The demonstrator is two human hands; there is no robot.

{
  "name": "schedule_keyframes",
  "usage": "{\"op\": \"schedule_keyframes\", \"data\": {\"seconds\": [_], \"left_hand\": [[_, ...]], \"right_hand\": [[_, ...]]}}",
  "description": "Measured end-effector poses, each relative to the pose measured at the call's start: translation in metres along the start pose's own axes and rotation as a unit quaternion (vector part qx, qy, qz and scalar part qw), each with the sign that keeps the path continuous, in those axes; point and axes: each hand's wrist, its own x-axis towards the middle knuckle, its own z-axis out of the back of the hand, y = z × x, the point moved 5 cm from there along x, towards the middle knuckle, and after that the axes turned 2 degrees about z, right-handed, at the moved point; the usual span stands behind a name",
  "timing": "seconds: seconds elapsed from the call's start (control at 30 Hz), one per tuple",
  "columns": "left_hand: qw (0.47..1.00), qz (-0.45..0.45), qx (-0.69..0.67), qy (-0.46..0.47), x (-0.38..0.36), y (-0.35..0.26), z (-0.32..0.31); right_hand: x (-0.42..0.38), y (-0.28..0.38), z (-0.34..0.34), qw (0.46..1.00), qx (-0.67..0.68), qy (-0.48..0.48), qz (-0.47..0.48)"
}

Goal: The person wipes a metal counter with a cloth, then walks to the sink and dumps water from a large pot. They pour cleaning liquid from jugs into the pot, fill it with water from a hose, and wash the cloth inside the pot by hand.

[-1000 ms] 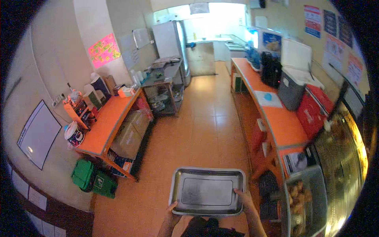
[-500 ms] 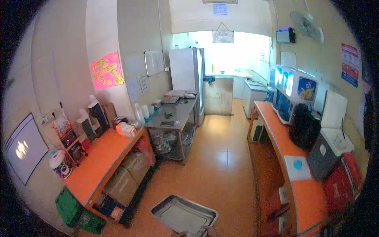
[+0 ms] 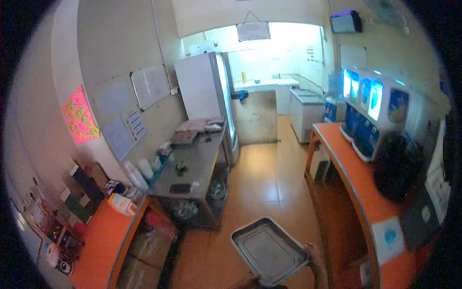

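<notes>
A shallow rectangular metal tray (image 3: 270, 249) is held out in front of me, tilted, over the tiled floor. My right hand (image 3: 312, 254) is closed on the tray's right edge. At the near left edge, my left hand (image 3: 254, 281) grips the rim, dark and partly cut off by the bottom of the view. Nothing shows inside the tray.
On the left stand an orange counter (image 3: 103, 241) with boxes and a metal table (image 3: 199, 166) bearing a phone and packets. A tall fridge (image 3: 199, 86) is behind them. Along the right, an orange counter (image 3: 337, 144) carries a drink dispenser (image 3: 365, 111). Tiled floor (image 3: 260, 178) runs between.
I have come closer to the metal table and fridge. The tray has moved right and turned, and my right hand now shows on its right edge.
</notes>
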Motion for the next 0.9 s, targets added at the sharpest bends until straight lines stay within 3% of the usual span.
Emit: {"op": "schedule_keyframes", "data": {"seconds": [0.07, 0.1, 0.17, 0.27, 0.3, 0.37, 0.47, 0.5, 0.53, 0.6, 0.63, 0.7, 0.77, 0.8, 0.83, 0.9], "left_hand": [[0.999, -0.023, -0.02, -0.021, 0.036, -0.052, 0.017], [0.998, -0.043, -0.03, -0.038, 0.051, -0.082, 0.03], [0.992, -0.088, -0.042, -0.076, 0.073, -0.139, 0.052], [0.975, -0.165, -0.077, -0.126, 0.101, -0.218, 0.08], [0.968, -0.188, -0.093, -0.14, 0.108, -0.24, 0.09], [0.953, -0.226, -0.121, -0.161, 0.131, -0.276, 0.111], [0.931, -0.279, -0.13, -0.194, 0.175, -0.322, 0.144], [0.916, -0.297, -0.105, -0.248, 0.183, -0.342, 0.149], [0.915, -0.298, -0.104, -0.25, 0.198, -0.358, 0.172], [0.902, -0.199, -0.293, -0.245, 0.231, -0.385, 0.217], [0.902, -0.201, -0.29, -0.247, 0.239, -0.414, 0.226], [0.872, -0.322, -0.131, -0.346, 0.245, -0.485, 0.242], [0.86, -0.315, -0.173, -0.362, 0.271, -0.5, 0.305], [0.847, -0.306, -0.213, -0.378, 0.282, -0.5, 0.332], [0.844, -0.303, -0.218, -0.386, 0.291, -0.507, 0.346], [0.81, -0.349, -0.243, -0.404, 0.297, -0.526, 0.364]], "right_hand": [[0.059, 0.034, -0.039, 0.963, 0.029, 0.267, -0.012], [0.104, 0.043, -0.051, 0.962, 0.028, 0.27, -0.015], [0.181, 0.032, -0.082, 0.911, -0.206, 0.335, -0.122], [0.209, 0.091, -0.171, 0.909, -0.193, 0.362, -0.07], [0.237, 0.089, -0.195, 0.92, -0.132, 0.357, -0.092], [0.264, 0.111, -0.251, 0.932, -0.085, 0.348, -0.051], [0.301, 0.142, -0.338, 0.918, -0.101, 0.379, -0.058], [0.31, 0.157, -0.364, 0.91, -0.136, 0.387, -0.053], [0.327, 0.168, -0.386, 0.901, -0.172, 0.395, -0.047], [0.384, 0.17, -0.435, 0.884, -0.192, 0.427, -0.005], [0.407, 0.18, -0.457, 0.879, -0.191, 0.436, 0.018], [0.448, 0.207, -0.5, 0.868, -0.189, 0.454, 0.065], [0.52, 0.201, -0.535, 0.852, -0.155, 0.499, -0.04], [0.567, 0.194, -0.549, 0.822, -0.298, 0.468, 0.129], [0.608, 0.187, -0.564, 0.82, -0.299, 0.473, 0.12], [0.659, 0.202, -0.59, 0.738, -0.378, 0.335, 0.448]]}}
